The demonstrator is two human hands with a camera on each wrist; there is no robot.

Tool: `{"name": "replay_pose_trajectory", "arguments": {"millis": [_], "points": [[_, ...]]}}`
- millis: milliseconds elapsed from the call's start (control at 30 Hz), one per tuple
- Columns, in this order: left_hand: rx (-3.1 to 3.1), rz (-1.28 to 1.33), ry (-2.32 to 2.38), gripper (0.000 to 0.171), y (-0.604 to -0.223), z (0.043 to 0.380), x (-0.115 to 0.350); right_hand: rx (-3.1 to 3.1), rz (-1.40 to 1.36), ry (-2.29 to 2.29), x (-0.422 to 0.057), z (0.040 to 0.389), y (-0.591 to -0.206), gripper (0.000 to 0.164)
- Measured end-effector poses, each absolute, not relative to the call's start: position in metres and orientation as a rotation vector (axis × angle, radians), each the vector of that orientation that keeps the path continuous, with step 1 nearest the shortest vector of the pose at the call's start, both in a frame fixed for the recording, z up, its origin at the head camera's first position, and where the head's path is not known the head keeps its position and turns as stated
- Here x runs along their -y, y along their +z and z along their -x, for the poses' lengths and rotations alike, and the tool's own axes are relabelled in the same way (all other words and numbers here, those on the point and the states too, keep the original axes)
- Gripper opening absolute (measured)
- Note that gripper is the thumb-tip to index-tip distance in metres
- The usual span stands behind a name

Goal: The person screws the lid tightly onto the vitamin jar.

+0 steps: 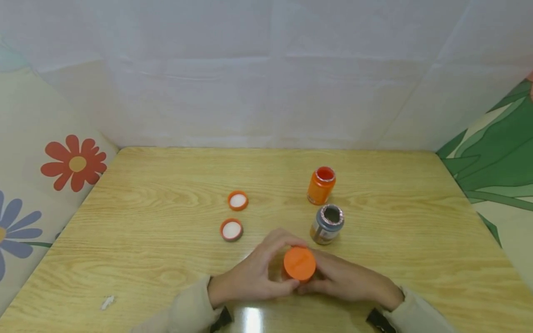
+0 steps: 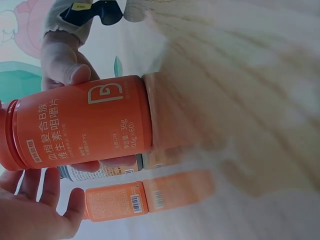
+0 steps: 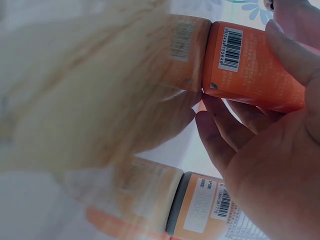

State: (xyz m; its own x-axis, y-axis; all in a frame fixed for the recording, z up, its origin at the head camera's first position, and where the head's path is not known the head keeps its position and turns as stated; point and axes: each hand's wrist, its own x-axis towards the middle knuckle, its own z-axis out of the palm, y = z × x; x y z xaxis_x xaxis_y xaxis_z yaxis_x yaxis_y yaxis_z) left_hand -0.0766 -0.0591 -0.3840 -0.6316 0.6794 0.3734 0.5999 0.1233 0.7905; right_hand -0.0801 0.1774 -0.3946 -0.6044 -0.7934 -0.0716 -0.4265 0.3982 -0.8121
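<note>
An orange vitamin bottle stands upright on the table near the front, its orange cap on top. My left hand has thumb and fingers curled round the cap. From the other side, my right hand grips the body of the bottle, as the right wrist view also shows. Just beyond the hands stands a grey bottle without a lid, its mouth rim ragged with foil. Farther back is an uncapped orange bottle.
Two caps lie liner side up left of the open bottles: an orange cap and a grey-and-orange cap. A small white scrap or worn mark is on the wooden table at front left. A pale cloth hangs behind.
</note>
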Motion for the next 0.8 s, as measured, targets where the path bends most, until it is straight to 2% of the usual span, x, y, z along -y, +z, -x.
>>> {"name": "replay_pose_trajectory", "arguments": {"millis": [133, 233, 467, 667, 800], "points": [[-2.274, -1.313, 1.509, 0.073, -0.384, 0.076, 0.061, -2.226, 1.059, -1.089, -0.177, 0.08, -0.394, 0.041], [-2.286, -1.299, 1.491, 0.072, -0.384, 0.076, 0.061, -2.224, 1.046, -1.081, -0.178, 0.08, -0.394, 0.041], [-2.415, -1.106, 1.524, 0.077, -0.384, 0.072, 0.053, -2.26, 0.986, -1.009, -0.181, 0.079, -0.393, 0.054], [-2.437, -1.117, 1.564, 0.067, -0.386, 0.071, 0.05, -2.245, 0.977, -1.023, -0.181, 0.079, -0.393, 0.054], [-2.41, -1.19, 1.553, 0.062, -0.385, 0.073, 0.053, -2.223, 0.993, -1.054, -0.18, 0.079, -0.394, 0.046]]}}
